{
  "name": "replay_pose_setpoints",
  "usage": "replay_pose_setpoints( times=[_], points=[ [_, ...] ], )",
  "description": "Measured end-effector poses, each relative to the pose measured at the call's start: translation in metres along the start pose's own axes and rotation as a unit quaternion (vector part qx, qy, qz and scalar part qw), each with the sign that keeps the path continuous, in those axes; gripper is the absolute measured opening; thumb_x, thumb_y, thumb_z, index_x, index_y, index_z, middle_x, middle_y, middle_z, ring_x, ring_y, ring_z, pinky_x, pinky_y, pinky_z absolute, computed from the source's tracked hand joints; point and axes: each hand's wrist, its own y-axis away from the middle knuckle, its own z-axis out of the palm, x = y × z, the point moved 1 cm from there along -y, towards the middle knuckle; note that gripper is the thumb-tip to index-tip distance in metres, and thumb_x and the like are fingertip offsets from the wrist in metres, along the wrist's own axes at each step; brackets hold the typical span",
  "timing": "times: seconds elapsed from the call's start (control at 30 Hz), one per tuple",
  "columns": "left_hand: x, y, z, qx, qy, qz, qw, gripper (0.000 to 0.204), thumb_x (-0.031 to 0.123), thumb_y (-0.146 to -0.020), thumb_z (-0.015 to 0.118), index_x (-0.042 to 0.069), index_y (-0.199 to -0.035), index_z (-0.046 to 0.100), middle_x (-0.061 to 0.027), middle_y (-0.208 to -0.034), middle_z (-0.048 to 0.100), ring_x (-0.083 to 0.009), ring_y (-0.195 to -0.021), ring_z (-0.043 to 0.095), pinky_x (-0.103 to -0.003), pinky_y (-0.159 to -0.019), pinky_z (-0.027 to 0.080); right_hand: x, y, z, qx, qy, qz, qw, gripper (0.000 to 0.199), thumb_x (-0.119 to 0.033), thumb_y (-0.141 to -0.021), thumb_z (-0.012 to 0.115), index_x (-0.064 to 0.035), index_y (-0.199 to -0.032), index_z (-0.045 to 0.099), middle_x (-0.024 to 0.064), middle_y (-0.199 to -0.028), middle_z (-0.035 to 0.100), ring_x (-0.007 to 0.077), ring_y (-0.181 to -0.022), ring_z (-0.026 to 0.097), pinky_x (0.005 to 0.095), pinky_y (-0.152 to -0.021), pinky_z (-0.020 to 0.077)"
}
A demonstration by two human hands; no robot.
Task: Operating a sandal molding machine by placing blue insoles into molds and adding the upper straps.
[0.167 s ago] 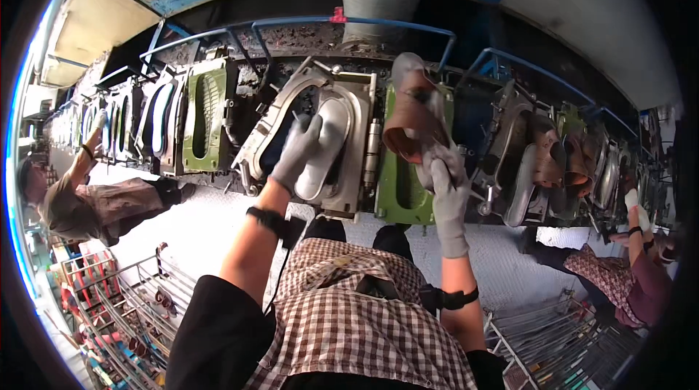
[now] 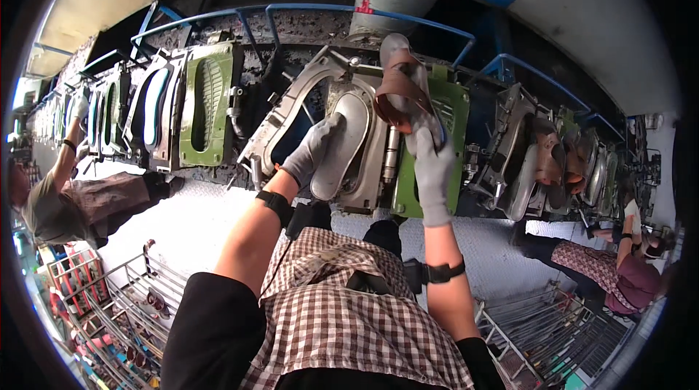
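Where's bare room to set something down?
Pale floor shows bare between the left worker and left forearm, and between right forearm and right worker. Crowded: around left hand and right hand, where a grey foot form, brown sandal and green mould sit close together.

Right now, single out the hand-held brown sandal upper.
The brown upper in the right grey-gloved hand; the other brown uppers sit unheld farther right.
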Motion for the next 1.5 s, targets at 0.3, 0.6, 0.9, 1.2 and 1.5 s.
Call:
replay_pose_setpoints(
  times=[0.3,0.6,0.9,1.2,1.5],
  points=[
    [-0.046,0.061,-0.067,0.012,-0.500,0.213,0.839,0.059,0.056,-0.100,0.047,0.006,-0.130,0.051,-0.0116,-0.120,0.060,-0.0264,-0.103,0.059,-0.038,-0.094,0.049,-0.031,0.067,0.109,-0.274,0.292,-0.286,0.871,0.042,-0.018,-0.075,0.075,-0.0160,-0.116,0.067,0.0091,-0.087,0.059,0.0288,-0.081,0.063,0.0407,-0.070,0.0504],
    [-0.080,0.112,-0.046,0.073,-0.030,0.106,0.991,0.065,0.041,-0.093,0.056,0.007,-0.147,0.041,-0.0162,-0.134,0.056,-0.0305,-0.133,0.045,-0.043,-0.110,0.040,0.001,0.115,0.072,-0.387,0.141,-0.162,0.897,0.051,-0.027,-0.085,0.076,-0.0042,-0.127,0.058,0.0159,-0.103,0.063,0.0259,-0.080,0.065,0.0368,-0.075,0.0528],
    [0.030,0.041,0.003,0.012,0.095,0.048,0.994,0.086,0.025,-0.084,0.079,0.008,-0.153,0.031,-0.0117,-0.132,0.058,-0.0211,-0.111,0.060,-0.034,-0.092,0.053,0.044,0.076,0.108,-0.212,0.358,-0.052,0.908,0.065,-0.025,-0.090,0.065,0.0067,-0.141,0.040,0.0218,-0.096,0.068,0.0297,-0.087,0.069,0.0406,-0.078,0.0537],
    [0.036,0.006,0.001,0.003,0.059,0.041,0.997,0.084,0.017,-0.082,0.081,0.008,-0.152,0.036,-0.0104,-0.120,0.065,-0.0170,-0.099,0.064,-0.030,-0.083,0.055,0.010,0.079,0.109,-0.066,0.189,0.032,0.979,0.046,-0.012,-0.085,0.069,-0.0046,-0.127,0.053,0.0106,-0.078,0.061,0.0284,-0.071,0.062,0.0397,-0.068,0.0513],
    [0.038,-0.046,0.017,0.104,0.073,0.114,0.985,0.080,0.018,-0.086,0.076,0.007,-0.152,0.033,-0.0113,-0.118,0.065,-0.0178,-0.096,0.064,-0.030,-0.080,0.055,-0.006,0.002,0.111,-0.090,0.318,-0.020,0.944,0.060,-0.013,-0.086,0.060,-0.0217,-0.143,0.046,0.0185,-0.130,0.061,0.0429,-0.110,0.062,0.0517,-0.087,0.0521]
  ],
)
